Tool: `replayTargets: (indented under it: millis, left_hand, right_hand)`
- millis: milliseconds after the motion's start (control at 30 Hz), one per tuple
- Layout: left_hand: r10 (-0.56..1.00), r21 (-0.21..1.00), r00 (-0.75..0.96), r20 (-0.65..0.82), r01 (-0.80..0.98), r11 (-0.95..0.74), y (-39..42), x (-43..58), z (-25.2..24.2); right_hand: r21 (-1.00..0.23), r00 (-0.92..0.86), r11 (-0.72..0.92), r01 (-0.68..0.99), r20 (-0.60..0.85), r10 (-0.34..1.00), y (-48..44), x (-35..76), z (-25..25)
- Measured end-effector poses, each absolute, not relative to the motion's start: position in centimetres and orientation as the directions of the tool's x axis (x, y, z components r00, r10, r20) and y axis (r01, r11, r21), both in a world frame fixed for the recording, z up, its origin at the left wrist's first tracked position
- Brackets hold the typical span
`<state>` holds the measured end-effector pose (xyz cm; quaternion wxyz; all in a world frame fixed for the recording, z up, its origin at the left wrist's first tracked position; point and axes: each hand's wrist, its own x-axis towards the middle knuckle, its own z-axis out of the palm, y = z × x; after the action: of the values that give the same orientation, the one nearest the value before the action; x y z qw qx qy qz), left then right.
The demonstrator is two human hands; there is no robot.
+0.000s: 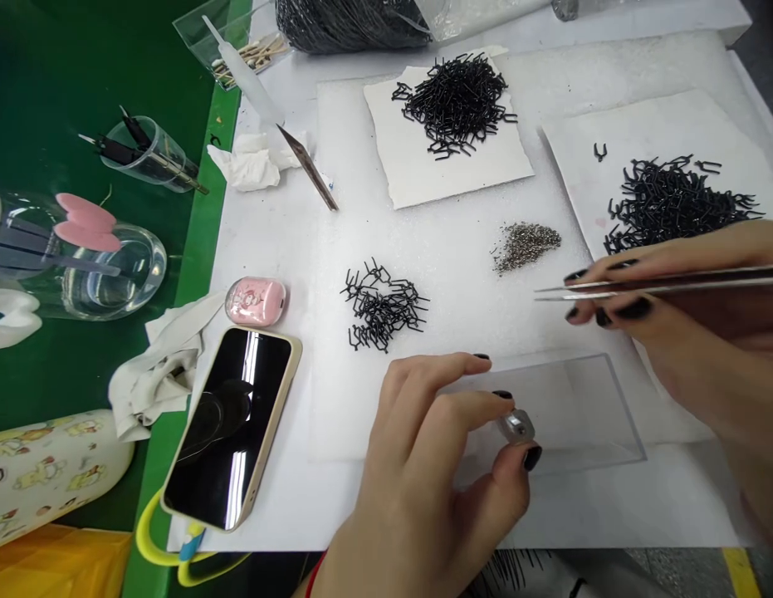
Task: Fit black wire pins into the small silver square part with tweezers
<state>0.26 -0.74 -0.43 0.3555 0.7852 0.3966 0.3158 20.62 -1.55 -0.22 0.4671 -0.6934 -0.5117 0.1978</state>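
Observation:
My left hand [423,473] pinches a small silver metal piece [516,427] between thumb and fingertips, just above a clear acrylic plate [585,407]. My right hand [672,332] holds a pair of steel tweezers [635,285], with their closed tips pointing left and nothing visible in them. Below those tips lies a small heap of grey granules [524,245]. A loose tangle of black wire clips [383,305] sits on white foam [336,249] left of my hands. Larger heaps of clips lie on white paper sheets [454,104] [676,203].
A phone [233,428] in a beige case lies left of the foam, near a pink earbud case [255,301] and a crumpled cloth [162,370]. Tweezers stand in a clear cup [146,155]. A bag of black clips [352,21] sits at the back.

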Motion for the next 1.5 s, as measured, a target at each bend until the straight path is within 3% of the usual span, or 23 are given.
replayTargets:
  millis: [67,200,733,1500]
  left_hand:
    - [0.845,0.805,0.490,0.215,0.401,-0.437,-0.7,0.1,-0.4]
    - [0.838,0.797,0.495,0.230,0.398,-0.454,-0.7,-0.1,-0.6]
    - [0.824,0.786,0.497,0.273,0.379,-0.489,-0.7,-0.1,-1.2]
    - [0.822,0.797,0.511,0.253,0.371,-0.476,-0.6,-0.2,-1.0]
  right_hand:
    - [-0.827,0.413,-0.101,0.553,0.167,0.895,-0.7,20.3,-0.4]
    - [-0.831,0.328,-0.053,0.554,0.159,0.931,0.1,20.2,-1.1]
    - [-0.831,0.311,-0.112,0.544,0.076,0.947,0.5,20.8,-1.9]
    - [-0.886,0.345,-0.067,0.458,0.108,0.932,0.6,21.2,-1.3]
